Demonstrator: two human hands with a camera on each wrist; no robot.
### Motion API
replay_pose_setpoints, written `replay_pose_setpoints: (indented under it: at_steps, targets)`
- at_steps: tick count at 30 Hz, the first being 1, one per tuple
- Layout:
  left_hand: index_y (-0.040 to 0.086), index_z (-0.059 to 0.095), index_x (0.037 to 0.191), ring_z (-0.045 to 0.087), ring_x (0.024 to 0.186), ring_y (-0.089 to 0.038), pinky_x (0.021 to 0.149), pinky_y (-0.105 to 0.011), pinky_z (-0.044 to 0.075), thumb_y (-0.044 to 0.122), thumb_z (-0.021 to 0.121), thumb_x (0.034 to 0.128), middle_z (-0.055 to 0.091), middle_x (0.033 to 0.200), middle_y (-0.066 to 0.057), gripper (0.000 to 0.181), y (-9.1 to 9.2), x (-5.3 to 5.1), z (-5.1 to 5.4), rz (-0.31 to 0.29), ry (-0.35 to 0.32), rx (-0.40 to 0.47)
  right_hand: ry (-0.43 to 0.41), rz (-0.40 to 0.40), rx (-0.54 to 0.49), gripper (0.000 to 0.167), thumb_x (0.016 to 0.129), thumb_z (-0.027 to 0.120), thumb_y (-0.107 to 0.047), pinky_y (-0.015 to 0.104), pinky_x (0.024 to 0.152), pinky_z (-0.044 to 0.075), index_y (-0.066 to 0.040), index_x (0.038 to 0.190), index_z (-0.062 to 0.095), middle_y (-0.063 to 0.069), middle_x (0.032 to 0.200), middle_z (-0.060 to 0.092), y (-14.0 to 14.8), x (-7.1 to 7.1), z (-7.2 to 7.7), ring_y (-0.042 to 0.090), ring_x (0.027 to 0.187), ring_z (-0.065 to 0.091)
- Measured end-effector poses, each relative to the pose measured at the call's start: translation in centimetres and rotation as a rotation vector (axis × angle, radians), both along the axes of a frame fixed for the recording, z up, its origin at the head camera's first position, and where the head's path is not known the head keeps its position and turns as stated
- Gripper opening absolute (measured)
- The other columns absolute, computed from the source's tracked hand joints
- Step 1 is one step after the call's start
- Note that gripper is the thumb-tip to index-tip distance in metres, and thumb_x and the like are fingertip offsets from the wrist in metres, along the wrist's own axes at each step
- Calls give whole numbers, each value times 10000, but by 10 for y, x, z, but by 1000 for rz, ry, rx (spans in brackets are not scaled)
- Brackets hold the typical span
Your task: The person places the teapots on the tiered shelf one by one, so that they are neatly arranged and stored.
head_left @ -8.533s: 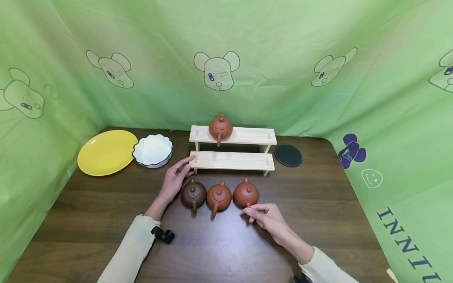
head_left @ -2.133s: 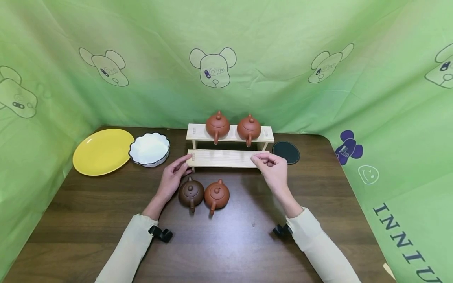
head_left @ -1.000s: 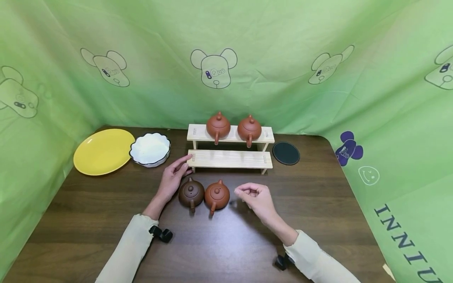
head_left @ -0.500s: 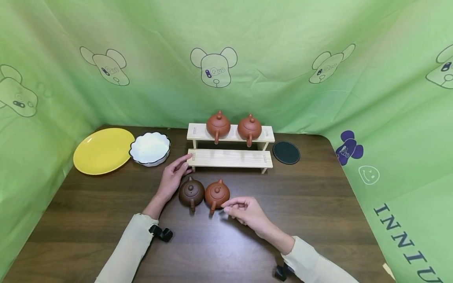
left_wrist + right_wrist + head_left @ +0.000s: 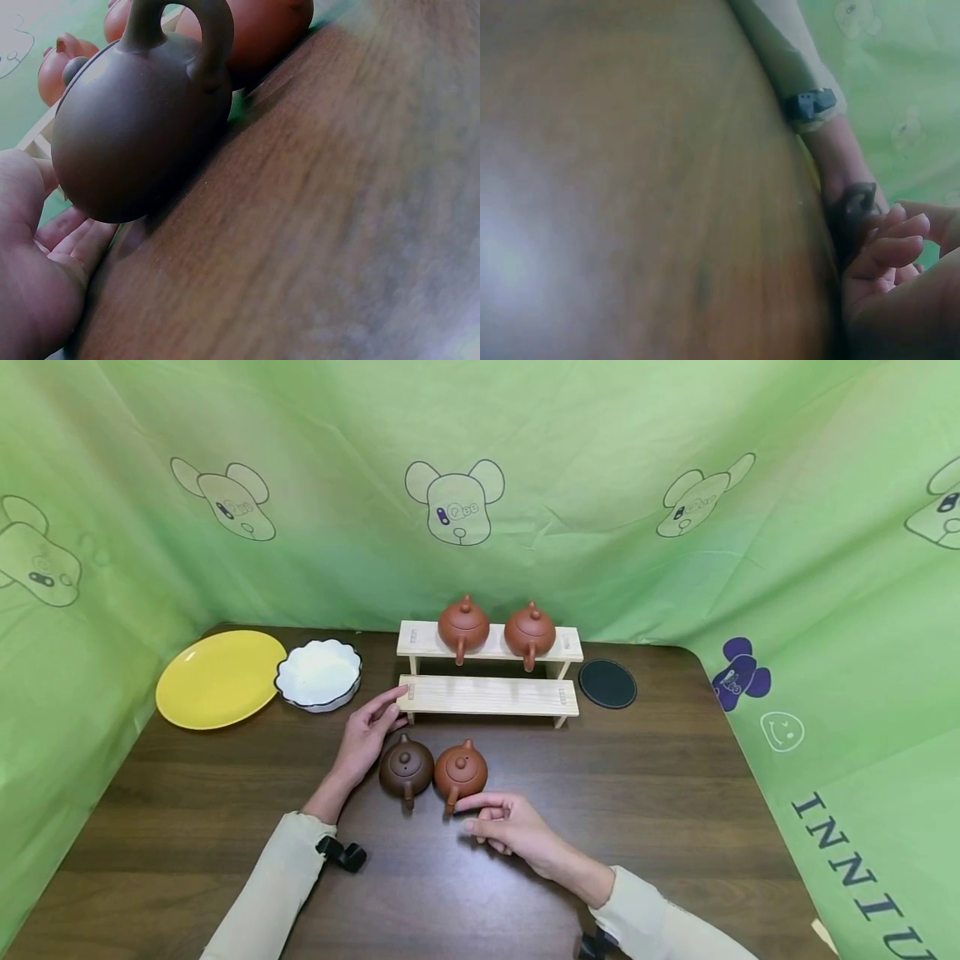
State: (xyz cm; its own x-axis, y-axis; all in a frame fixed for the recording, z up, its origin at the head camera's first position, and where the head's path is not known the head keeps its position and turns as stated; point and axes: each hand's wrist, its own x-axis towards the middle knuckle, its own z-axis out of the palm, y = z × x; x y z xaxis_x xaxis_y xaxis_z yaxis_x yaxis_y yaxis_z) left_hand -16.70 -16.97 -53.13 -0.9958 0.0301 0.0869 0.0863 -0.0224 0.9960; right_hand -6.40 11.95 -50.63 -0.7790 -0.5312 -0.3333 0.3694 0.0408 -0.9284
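Observation:
My left hand [image 5: 362, 742] holds the left end of the lower step of a two-step wooden stand [image 5: 487, 695], index finger along its edge. Close beside that hand, a dark brown teapot [image 5: 406, 770] stands on the table; it fills much of the left wrist view. A reddish-brown teapot [image 5: 461, 768] sits at its right, handle toward me. My right hand [image 5: 517, 835] is at this handle, index fingertip against or just beside it, thumb apart below. Two more reddish teapots, a left one [image 5: 463, 627] and a right one [image 5: 529, 632], stand on the upper step.
A yellow plate [image 5: 217, 681] and a white scalloped bowl [image 5: 318, 675] lie at the back left of the wooden table [image 5: 637, 793]. Right of the stand is a round black coaster [image 5: 607, 684]. A green cloth [image 5: 600, 485] with bear drawings hangs behind and at both sides.
The right-hand teapot has gone from the table to the upper step. My right hand has since come off the stand, leftward and toward me, to the reddish teapot's handle. The left hand stays.

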Motion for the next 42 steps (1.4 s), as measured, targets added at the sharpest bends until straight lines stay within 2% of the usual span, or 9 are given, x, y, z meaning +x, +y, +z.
replay_pose_setpoints:
  at_steps: [9, 12, 15, 22, 27, 34, 42]
  targets:
    - [-48, 614, 1542, 681, 1162, -29, 1035, -259, 650, 9, 539, 1161, 592, 1579, -225, 392, 1, 0, 1, 5, -4, 4, -168, 6, -139, 571, 1049, 675, -26, 89, 484, 362, 120, 1575, 508, -54, 792, 693, -3, 5, 2, -14, 560, 466]
    - [-44, 616, 1543, 682, 1158, -32, 1036, -262, 651, 11, 540, 1161, 593, 1577, -225, 393, 1, 1, 1, 4, -1, 1, -183, 9, -147, 573, 1061, 662, -39, 89, 483, 360, 126, 1583, 489, -50, 806, 696, -4, 5, 2, -16, 557, 465]
    - [-35, 617, 1546, 685, 1156, -37, 1037, -263, 651, 17, 542, 1163, 597, 1574, -225, 394, 1, 1, 1, 3, 4, -5, -197, -13, -134, 519, 1064, 668, -50, 87, 482, 357, 122, 1536, 535, -56, 805, 686, -4, 6, 2, -21, 550, 461]
    - [-20, 621, 1549, 696, 1161, -34, 1040, -264, 650, 29, 547, 1165, 598, 1583, -215, 395, 0, 0, -1, -3, 12, -10, -142, -110, -65, 318, 1062, 700, -79, 101, 462, 342, 88, 1330, 664, -68, 766, 654, -2, 9, 3, -11, 530, 441]
    - [-29, 616, 1549, 691, 1150, -40, 1038, -263, 651, 26, 543, 1165, 600, 1572, -232, 395, 0, 0, -2, 0, 16, -15, -125, -128, -37, 260, 1095, 686, -142, 101, 449, 332, 81, 1221, 730, -70, 743, 663, -2, 6, 3, -13, 512, 434]
    - [-18, 619, 1552, 692, 1139, -54, 1037, -262, 651, 25, 541, 1166, 604, 1569, -228, 396, -1, 1, -1, 1, 15, -28, -152, -117, -36, 364, 1108, 686, -178, 102, 443, 336, 115, 1320, 728, -70, 728, 690, -5, 1, 3, -6, 498, 443]
    - [-11, 624, 1551, 704, 1135, -43, 1034, -265, 653, 27, 541, 1166, 605, 1563, -230, 395, -1, 1, -1, 1, 9, -30, -139, -170, -38, 309, 1098, 699, -136, 101, 441, 334, 126, 1253, 755, -73, 705, 669, -7, 2, 5, -15, 496, 421]
